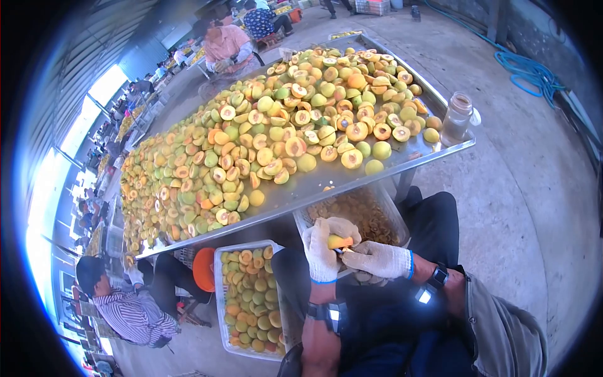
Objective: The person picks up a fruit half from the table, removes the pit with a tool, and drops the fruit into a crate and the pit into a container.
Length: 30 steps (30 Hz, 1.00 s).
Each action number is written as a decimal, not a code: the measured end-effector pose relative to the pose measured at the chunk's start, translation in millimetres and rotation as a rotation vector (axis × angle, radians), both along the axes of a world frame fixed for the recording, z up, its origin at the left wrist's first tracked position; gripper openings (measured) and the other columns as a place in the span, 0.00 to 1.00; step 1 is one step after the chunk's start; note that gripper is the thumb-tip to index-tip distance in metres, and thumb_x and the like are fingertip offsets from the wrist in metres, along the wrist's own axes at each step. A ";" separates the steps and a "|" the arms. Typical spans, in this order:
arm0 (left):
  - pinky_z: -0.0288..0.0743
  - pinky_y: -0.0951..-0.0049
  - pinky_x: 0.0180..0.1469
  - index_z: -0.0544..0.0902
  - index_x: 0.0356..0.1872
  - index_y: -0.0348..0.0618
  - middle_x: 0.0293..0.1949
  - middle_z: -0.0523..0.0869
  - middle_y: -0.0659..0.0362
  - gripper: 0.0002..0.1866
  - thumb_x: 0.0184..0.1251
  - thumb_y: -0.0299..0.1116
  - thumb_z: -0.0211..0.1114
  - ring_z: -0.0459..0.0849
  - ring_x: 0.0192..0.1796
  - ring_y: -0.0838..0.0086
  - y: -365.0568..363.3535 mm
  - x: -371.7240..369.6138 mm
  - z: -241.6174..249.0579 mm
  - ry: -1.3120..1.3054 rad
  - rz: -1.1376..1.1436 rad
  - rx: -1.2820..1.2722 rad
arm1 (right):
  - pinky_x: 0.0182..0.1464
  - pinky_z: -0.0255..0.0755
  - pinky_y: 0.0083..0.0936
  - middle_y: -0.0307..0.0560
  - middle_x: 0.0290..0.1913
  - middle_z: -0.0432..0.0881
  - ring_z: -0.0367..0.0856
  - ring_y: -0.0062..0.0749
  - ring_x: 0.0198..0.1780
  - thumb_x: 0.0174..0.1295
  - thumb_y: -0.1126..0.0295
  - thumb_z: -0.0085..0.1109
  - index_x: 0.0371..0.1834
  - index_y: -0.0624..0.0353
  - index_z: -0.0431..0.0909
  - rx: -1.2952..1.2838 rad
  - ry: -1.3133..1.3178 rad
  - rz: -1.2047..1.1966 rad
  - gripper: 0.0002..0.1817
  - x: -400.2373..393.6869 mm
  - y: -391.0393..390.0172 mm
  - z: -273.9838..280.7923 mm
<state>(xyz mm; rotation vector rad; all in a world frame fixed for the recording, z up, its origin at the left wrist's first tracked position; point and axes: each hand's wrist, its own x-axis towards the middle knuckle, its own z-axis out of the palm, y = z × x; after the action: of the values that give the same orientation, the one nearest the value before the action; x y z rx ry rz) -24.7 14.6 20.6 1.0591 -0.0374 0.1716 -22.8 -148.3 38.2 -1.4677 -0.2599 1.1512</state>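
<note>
My left hand (pixel 323 251), in a white knit glove with a blue cuff, is closed around a yellow-orange peach (pixel 340 241). Close against the fruit is my right hand (pixel 380 259), gloved the same way. Its fingers are pinched on a small tool (pixel 343 250), mostly hidden, with a pale end showing at the peach. Just beyond both hands, a white crate (pixel 391 202) holds brown pits and scraps (pixel 352 210). Past it, many halved and whole peaches (pixel 257 138) are heaped on a metal table (pixel 286 195).
A clear jar (pixel 456 118) stands at the table's right corner. Left of my knees is a white crate (pixel 219 301) full of peaches, beside an orange bucket (pixel 203 269). One person (pixel 135 301) sits at lower left, another (pixel 227 47) across the table. A blue hose (pixel 527 72) lies on the floor.
</note>
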 end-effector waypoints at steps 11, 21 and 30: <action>0.81 0.64 0.43 0.84 0.29 0.33 0.34 0.88 0.46 0.31 0.85 0.51 0.51 0.87 0.35 0.60 -0.1 8.5 -5.0 -0.062 -0.254 0.100 | 0.15 0.53 0.10 0.25 0.20 0.67 0.61 0.08 0.15 0.81 0.46 0.50 0.34 0.47 0.74 0.398 0.415 0.039 0.21 10.5 -19.3 -41.7; 0.87 0.55 0.39 0.82 0.44 0.36 0.37 0.88 0.44 0.31 0.83 0.60 0.52 0.88 0.33 0.55 -4.4 20.2 -30.8 0.387 -0.162 -0.467 | 0.14 0.50 0.10 0.27 0.19 0.65 0.58 0.09 0.13 0.81 0.43 0.50 0.33 0.49 0.71 0.628 0.478 -0.031 0.24 5.9 -21.4 -51.6; 0.74 0.39 0.70 0.77 0.66 0.37 0.59 0.84 0.45 0.36 0.79 0.64 0.57 0.82 0.63 0.47 6.5 22.3 -72.0 0.367 -0.088 -0.807 | 0.13 0.50 0.14 0.29 0.18 0.62 0.57 0.12 0.12 0.81 0.39 0.45 0.36 0.51 0.69 0.559 0.449 -0.255 0.26 15.6 -30.1 -52.1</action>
<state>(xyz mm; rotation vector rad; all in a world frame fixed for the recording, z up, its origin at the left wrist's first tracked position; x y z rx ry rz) -2.4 21.1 -51.5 0.2687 0.2955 -0.0913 -7.3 -178.4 -13.9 -0.7064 -0.0662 1.0562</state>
